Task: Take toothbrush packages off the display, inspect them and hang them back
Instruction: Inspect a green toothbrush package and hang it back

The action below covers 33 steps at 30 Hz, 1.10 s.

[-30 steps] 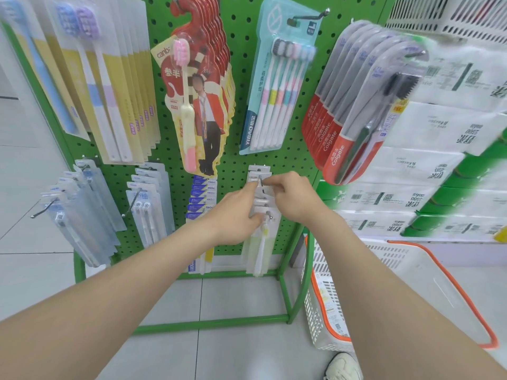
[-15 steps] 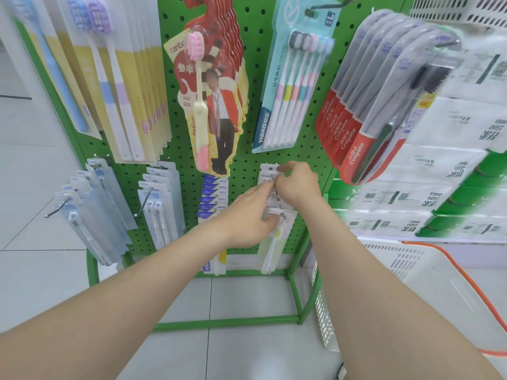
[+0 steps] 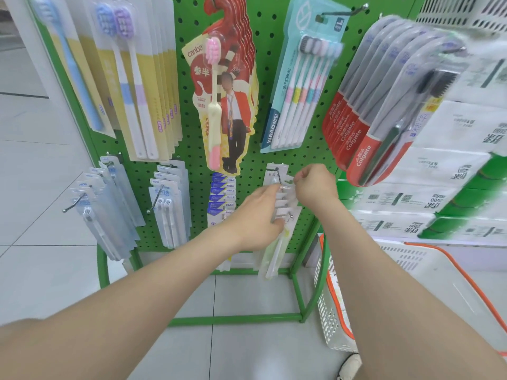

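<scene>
We found the packs (image 3: 277, 171) low on the pegboard (image 3: 192, 160), strung along a hook (image 3: 290, 215) of which only the tip showed. Our left hand (image 3: 255, 218) clasped the stack from the side, fingertips partly tucked behind the cards. Our right hand (image 3: 315, 187), curled tight, pinched the top of one pack, seemingly at the hook; blur hid which. The packs' lower ends trailed below our left hand. A basket (image 3: 332, 311) was cut off at right.
</scene>
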Each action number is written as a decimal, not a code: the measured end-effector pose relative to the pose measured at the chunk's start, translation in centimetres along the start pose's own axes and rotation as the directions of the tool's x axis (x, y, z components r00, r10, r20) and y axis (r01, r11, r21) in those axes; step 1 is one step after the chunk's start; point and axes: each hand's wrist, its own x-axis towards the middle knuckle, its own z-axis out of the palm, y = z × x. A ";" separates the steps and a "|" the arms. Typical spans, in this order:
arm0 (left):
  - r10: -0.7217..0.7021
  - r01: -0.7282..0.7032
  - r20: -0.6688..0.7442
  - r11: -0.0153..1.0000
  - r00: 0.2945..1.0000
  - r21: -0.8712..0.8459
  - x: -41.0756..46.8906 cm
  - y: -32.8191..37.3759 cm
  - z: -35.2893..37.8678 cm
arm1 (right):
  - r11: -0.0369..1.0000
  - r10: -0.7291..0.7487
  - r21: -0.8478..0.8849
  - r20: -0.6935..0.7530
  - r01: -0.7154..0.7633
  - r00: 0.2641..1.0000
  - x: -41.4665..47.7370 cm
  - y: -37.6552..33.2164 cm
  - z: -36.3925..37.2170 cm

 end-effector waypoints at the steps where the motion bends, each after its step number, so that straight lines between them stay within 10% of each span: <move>1: -0.010 0.010 -0.011 1.000 1.000 -0.010 -0.1 0.2 0.1 | 1.000 -0.003 -0.029 -0.003 0.003 1.000 -0.2 0.2 -0.2; 16: 0.126 -0.119 -0.276 0.992 0.953 0.040 -4.7 2.0 0.1 | 0.802 -0.216 -0.549 0.100 0.235 0.971 -8.5 1.0 -5.1; 26: -0.008 -0.075 -0.243 0.940 0.970 -0.332 -7.7 2.0 -1.2 | 0.791 -0.499 -0.434 -0.049 0.432 0.865 -14.3 -1.8 -7.2; 33: -0.001 -0.088 -0.128 0.718 0.992 -0.691 -9.9 2.5 -2.7 | 0.711 -0.695 -0.003 -0.155 0.703 0.702 -14.6 -1.8 -5.3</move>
